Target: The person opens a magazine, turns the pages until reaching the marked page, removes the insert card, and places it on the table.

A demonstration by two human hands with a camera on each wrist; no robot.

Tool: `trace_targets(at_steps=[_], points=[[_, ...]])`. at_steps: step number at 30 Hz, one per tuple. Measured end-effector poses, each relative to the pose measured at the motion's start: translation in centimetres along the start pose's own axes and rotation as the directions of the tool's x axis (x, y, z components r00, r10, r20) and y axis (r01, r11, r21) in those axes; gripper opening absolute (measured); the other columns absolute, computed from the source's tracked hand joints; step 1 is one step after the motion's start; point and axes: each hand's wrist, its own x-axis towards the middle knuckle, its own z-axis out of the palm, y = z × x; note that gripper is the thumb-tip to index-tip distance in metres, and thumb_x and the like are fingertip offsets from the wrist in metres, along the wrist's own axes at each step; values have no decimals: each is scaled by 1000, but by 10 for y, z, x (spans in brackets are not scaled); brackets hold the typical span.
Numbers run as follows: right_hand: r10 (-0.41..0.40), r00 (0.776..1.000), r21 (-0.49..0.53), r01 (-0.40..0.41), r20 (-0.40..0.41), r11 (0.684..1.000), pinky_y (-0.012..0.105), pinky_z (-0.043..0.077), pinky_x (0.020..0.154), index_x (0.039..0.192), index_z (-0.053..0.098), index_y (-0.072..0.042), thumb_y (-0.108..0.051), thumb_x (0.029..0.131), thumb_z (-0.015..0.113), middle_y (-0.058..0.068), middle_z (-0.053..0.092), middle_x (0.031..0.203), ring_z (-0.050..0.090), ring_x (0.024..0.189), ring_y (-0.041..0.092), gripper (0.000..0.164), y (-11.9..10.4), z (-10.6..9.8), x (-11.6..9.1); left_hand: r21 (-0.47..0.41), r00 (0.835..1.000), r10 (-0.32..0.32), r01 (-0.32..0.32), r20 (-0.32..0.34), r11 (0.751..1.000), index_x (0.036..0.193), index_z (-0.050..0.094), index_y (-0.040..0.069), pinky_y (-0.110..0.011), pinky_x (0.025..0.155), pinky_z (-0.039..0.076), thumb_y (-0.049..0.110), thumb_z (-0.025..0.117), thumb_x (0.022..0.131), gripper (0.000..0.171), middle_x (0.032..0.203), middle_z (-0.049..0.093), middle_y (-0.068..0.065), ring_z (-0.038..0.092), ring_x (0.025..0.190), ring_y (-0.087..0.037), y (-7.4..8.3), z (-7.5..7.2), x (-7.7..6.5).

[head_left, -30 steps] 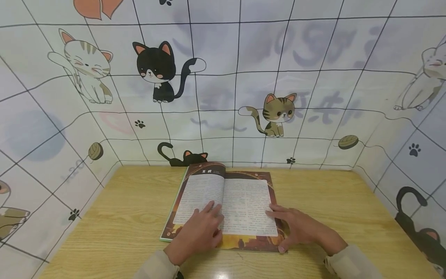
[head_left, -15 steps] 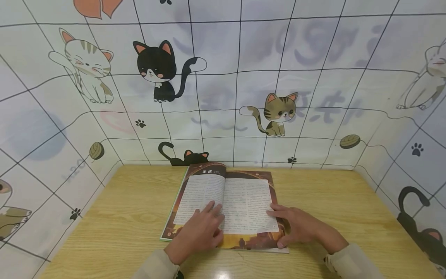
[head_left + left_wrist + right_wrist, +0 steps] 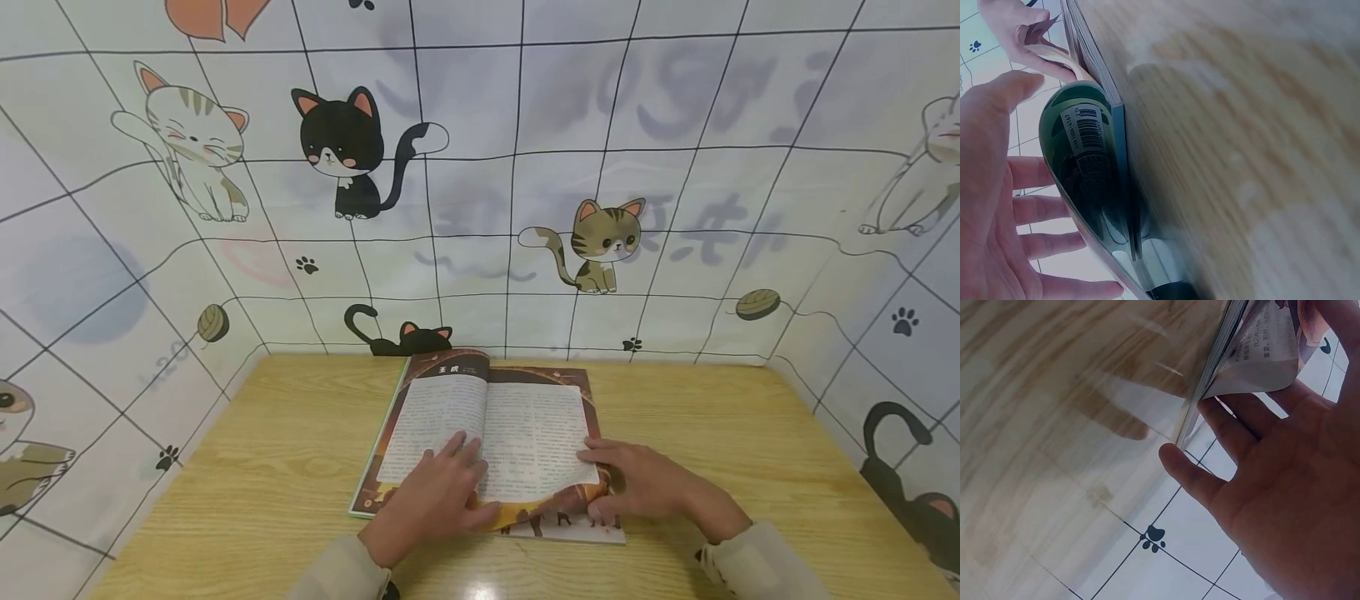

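An open magazine [image 3: 536, 425] lies on the table, with text columns and a brown-orange border. My left hand [image 3: 435, 496] rests across the lower left page near the spine, its fingers loosely extended and the thumb over the bottom edge. At the lower right corner, my right hand [image 3: 648, 483] pinches the right-hand page between thumb and fingers. That page's bottom edge bows upward, baring a pale strip of the sheet [image 3: 581, 529] beneath. In the right wrist view the lifted page [image 3: 1260, 376] curls between thumb and fingers. The left wrist view shows the green back cover with a barcode [image 3: 1089, 128].
The wood-grain table [image 3: 300, 433] extends around the magazine. A white gridded backdrop [image 3: 480, 192] with cartoon cats encloses it at the back and both sides. The magazine's top edge lies close to the back wall.
The right page's lower corner has risen and shifted up and left under my right hand, uncovering the sheet below. My left thumb has stretched rightward along the bottom edge.
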Motion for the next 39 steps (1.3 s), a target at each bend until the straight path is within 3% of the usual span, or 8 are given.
trace_targets(at_steps=[6,10,21,24,31,36,39], points=[[34,999,28,-33,-10,999,60,40,102,139,55,-4,-63,84,67,16,53,144,49,132,41,82,-5,-4,3,6,999,-26,26,20,1000,89,69,15,-58,79,54,80,45,86,69,138,57,-11,49,131,-34,3,0,1],[46,999,28,-46,1,999,60,40,103,140,54,-4,-63,84,67,15,53,143,48,132,41,82,-7,-5,4,33,999,-33,32,36,999,104,72,12,-58,81,54,85,47,79,82,140,56,-11,48,133,-34,5,0,1],[66,998,39,-67,8,997,62,38,104,141,54,-5,-64,86,64,17,52,144,46,133,42,81,-8,-5,5,76,998,-28,23,65,997,118,70,11,-55,82,55,80,55,79,81,141,55,-11,48,133,-34,5,1,2],[71,998,44,-71,1,997,61,38,104,142,53,-6,-63,87,63,16,52,144,47,134,41,80,-9,-7,4,78,999,-18,15,42,997,114,71,12,-55,80,55,77,56,81,75,139,56,-11,50,131,-33,4,0,1],[52,997,111,-45,-54,993,63,36,105,145,48,-6,-53,95,59,16,51,145,44,135,43,70,-13,-12,0,118,997,43,-35,-66,992,86,67,18,-47,72,55,68,57,86,51,123,63,-7,57,116,-28,0,-2,0],[90,994,186,-77,-62,979,63,34,106,147,48,-8,-45,104,45,13,49,148,41,138,41,56,-16,-16,-1,138,990,75,-59,-115,989,104,69,16,-42,71,52,67,60,85,56,110,63,-2,58,103,-22,-3,-4,0],[97,993,239,-79,-64,968,62,33,107,147,47,-6,-39,108,34,14,48,148,40,138,41,52,-17,-17,-1,135,987,89,-71,-134,988,122,66,16,-43,77,53,67,61,85,63,117,63,-3,58,108,-22,-4,-4,0]])
